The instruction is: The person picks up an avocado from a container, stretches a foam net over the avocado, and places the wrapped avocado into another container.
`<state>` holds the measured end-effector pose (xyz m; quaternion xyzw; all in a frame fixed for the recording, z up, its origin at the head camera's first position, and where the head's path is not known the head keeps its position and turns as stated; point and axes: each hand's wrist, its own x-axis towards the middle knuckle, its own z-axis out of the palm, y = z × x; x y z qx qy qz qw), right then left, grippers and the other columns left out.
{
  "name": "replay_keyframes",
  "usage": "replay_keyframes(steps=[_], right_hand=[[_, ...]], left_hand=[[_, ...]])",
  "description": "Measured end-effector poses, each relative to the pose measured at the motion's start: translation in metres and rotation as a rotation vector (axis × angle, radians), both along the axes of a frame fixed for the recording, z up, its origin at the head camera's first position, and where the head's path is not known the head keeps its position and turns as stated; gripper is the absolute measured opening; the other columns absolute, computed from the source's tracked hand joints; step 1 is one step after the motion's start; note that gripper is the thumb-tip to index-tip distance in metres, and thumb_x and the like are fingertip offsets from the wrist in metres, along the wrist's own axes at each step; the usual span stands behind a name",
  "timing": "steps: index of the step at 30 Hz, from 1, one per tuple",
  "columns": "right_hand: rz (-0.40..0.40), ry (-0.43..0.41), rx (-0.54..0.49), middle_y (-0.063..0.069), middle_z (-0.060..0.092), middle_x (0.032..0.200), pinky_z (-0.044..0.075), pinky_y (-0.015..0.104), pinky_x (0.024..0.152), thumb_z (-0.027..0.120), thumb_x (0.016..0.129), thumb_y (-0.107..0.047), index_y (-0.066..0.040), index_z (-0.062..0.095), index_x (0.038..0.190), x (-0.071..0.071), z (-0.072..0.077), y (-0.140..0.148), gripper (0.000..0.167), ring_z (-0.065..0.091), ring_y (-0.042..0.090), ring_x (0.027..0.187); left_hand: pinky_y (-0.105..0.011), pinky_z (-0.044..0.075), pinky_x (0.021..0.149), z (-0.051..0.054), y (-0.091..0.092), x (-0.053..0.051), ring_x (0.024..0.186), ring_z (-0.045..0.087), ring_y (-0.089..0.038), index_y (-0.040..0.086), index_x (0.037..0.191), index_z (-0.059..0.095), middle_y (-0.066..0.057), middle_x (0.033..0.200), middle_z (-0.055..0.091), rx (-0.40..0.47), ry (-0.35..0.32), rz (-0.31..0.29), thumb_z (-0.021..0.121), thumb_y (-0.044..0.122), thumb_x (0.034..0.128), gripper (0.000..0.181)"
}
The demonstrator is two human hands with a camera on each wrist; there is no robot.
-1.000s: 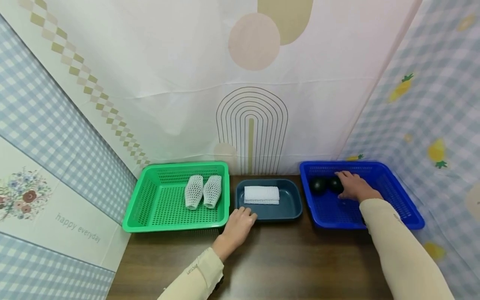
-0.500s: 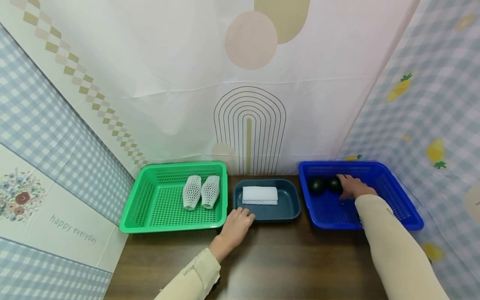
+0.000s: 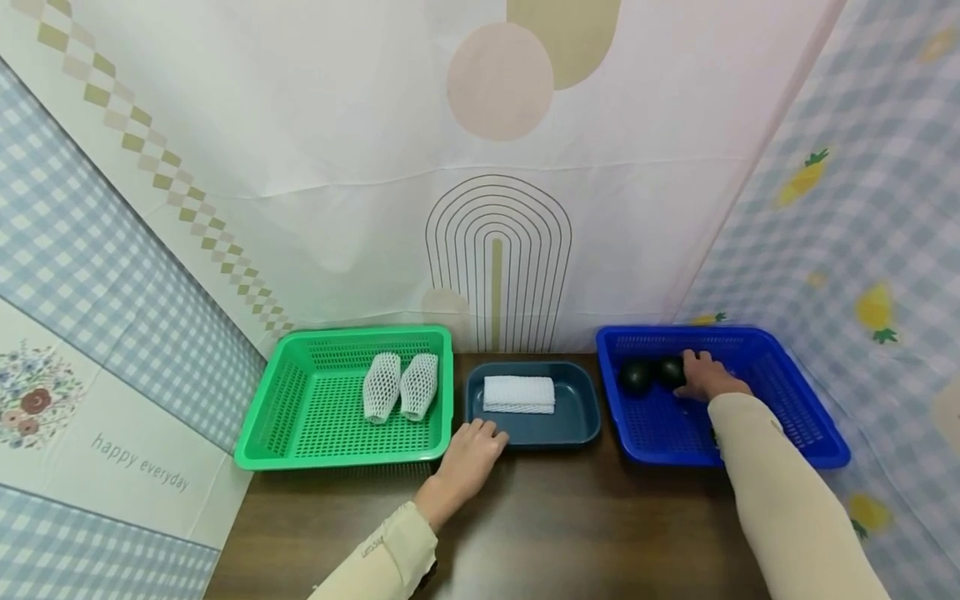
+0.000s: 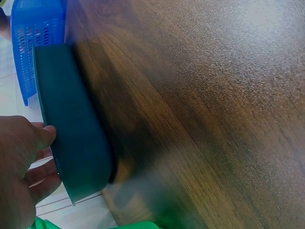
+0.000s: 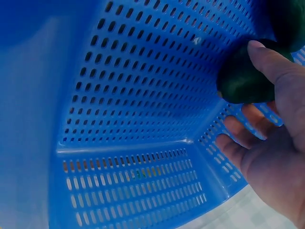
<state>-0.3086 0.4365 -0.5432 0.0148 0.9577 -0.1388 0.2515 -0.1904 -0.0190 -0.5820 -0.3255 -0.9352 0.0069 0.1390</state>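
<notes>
My left hand (image 3: 472, 454) grips the near left rim of a dark teal tray (image 3: 540, 432), the thumb outside and fingers over the edge in the left wrist view. White foam net sleeves (image 3: 519, 394) lie flat in the tray. Inside the blue basket (image 3: 652, 450), my right hand (image 3: 707, 377) holds a dark green avocado (image 5: 245, 78), its thumb on the near side and fingertips partly hidden behind. A second avocado (image 3: 636, 377) lies just left of it. Two puffed-out white foam net sleeves (image 3: 382, 387) lie in the green basket (image 3: 288, 458); their contents cannot be made out.
The three containers stand in a row at the back of a brown wooden table (image 3: 555, 517), against a printed cloth wall (image 3: 352, 250). Checked cloth (image 3: 847, 275) hangs close beside the blue basket. A dark thing beneath the right sleeve is mostly covered.
My right hand has shifted slightly and closed in on the right-hand avocado. The left hand keeps its place on the tray's rim. The head view has drifted a little.
</notes>
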Motion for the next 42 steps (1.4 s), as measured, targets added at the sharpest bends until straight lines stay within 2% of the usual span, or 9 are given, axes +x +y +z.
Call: replay_keyframes(steps=[6,12,18,25,28,34,42], right_hand=[[-0.048,-0.075,-0.084,0.050,-0.004,0.156,0.020,0.073,0.115,0.060,0.104,-0.020,0.019,-0.011,0.153,-0.004,-0.001,-0.002,0.095,0.006,0.066,0.144],[-0.036,-0.092,-0.051,0.051,0.002,0.155,0.028,0.073,0.112,0.058,0.105,-0.023,0.020,-0.008,0.153,-0.008,0.002,-0.002,0.092,0.014,0.066,0.143],[-0.031,-0.089,-0.058,0.051,0.001,0.155,0.027,0.073,0.113,0.061,0.103,-0.026,0.022,-0.006,0.152,-0.007,0.001,-0.004,0.096,0.013,0.067,0.143],[-0.052,-0.071,-0.121,0.052,0.000,0.154,0.029,0.073,0.112,0.065,0.100,-0.023,0.023,-0.011,0.150,-0.009,0.004,0.000,0.102,0.014,0.067,0.142],[-0.049,-0.052,-0.147,0.052,0.003,0.154,0.032,0.072,0.110,0.064,0.101,-0.024,0.023,-0.010,0.151,-0.009,0.009,0.004,0.101,0.018,0.067,0.141],[-0.004,0.041,-0.164,0.052,0.019,0.151,0.038,0.071,0.104,0.066,0.099,-0.027,0.023,0.011,0.151,-0.008,0.014,0.014,0.091,0.030,0.067,0.135],[0.009,0.128,-0.221,0.049,0.018,0.154,0.035,0.074,0.104,0.066,0.100,-0.029,0.018,0.015,0.154,0.012,0.023,0.010,0.088,0.026,0.067,0.137]], left_hand=[[-0.026,0.049,0.067,0.000,-0.001,0.003,0.081,0.061,-0.016,0.017,0.107,0.078,-0.001,0.094,0.072,-0.007,0.000,0.001,0.078,0.013,0.0924,0.015],[-0.026,0.048,0.066,0.002,0.001,0.001,0.080,0.060,-0.016,0.018,0.106,0.079,-0.001,0.093,0.072,-0.002,0.008,0.008,0.077,0.014,0.0932,0.014],[-0.026,0.047,0.065,0.001,-0.001,0.002,0.079,0.059,-0.016,0.018,0.105,0.079,-0.001,0.091,0.071,-0.002,0.015,-0.001,0.076,0.013,0.0931,0.013],[-0.026,0.047,0.065,0.000,0.000,0.000,0.080,0.060,-0.016,0.018,0.105,0.079,-0.001,0.092,0.072,0.003,0.019,0.000,0.077,0.013,0.0928,0.014],[-0.026,0.047,0.065,-0.001,0.000,-0.001,0.080,0.060,-0.016,0.017,0.106,0.079,-0.001,0.092,0.072,0.000,0.014,0.004,0.076,0.013,0.0934,0.013],[-0.026,0.047,0.064,0.000,0.001,-0.004,0.080,0.060,-0.017,0.016,0.105,0.078,-0.001,0.092,0.072,0.007,0.013,-0.002,0.076,0.012,0.0935,0.013],[-0.028,0.049,0.066,0.002,0.001,-0.001,0.081,0.061,-0.017,0.016,0.106,0.078,-0.001,0.092,0.072,-0.010,-0.006,0.000,0.076,0.011,0.0926,0.015]])
